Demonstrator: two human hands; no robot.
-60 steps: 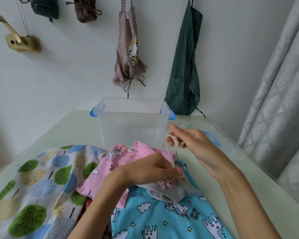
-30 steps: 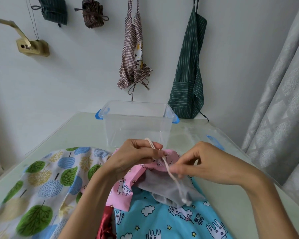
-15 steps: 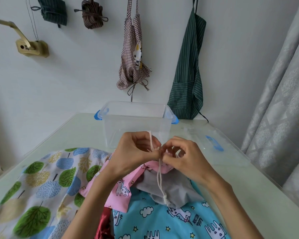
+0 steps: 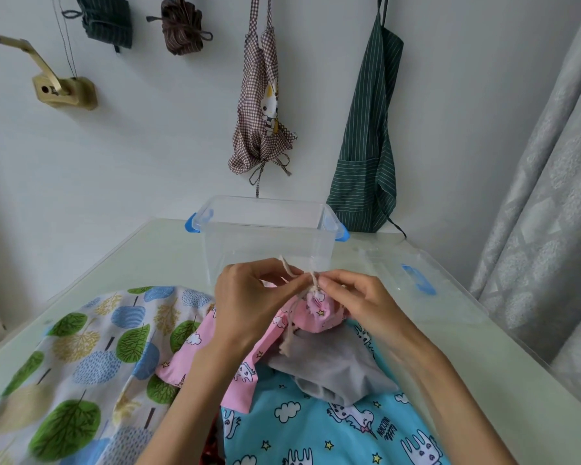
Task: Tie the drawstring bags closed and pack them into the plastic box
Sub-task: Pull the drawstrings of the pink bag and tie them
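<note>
A small pink unicorn-print drawstring bag (image 4: 319, 313) hangs gathered at its neck between my hands, just in front of the plastic box (image 4: 265, 236). My left hand (image 4: 249, 303) pinches one end of the cream drawstring (image 4: 292, 268) above the neck. My right hand (image 4: 359, 303) pinches the cord at the knot on the bag's mouth. A loose cord end dangles down over a grey bag (image 4: 336, 367). The clear box with blue latches stands with nothing visible inside.
More bags lie on the pale green table (image 4: 141, 253): a tree-print one (image 4: 81, 357) at left, a pink one (image 4: 215, 360) under my left wrist, a blue unicorn one (image 4: 316, 427) in front. The box lid (image 4: 416, 280) lies right. Aprons hang on the wall; a curtain (image 4: 544, 196) is right.
My hands have drawn the cord tight, so the bag's mouth is bunched into a small ball. The cord ends now cross above the neck instead of hanging straight down.
</note>
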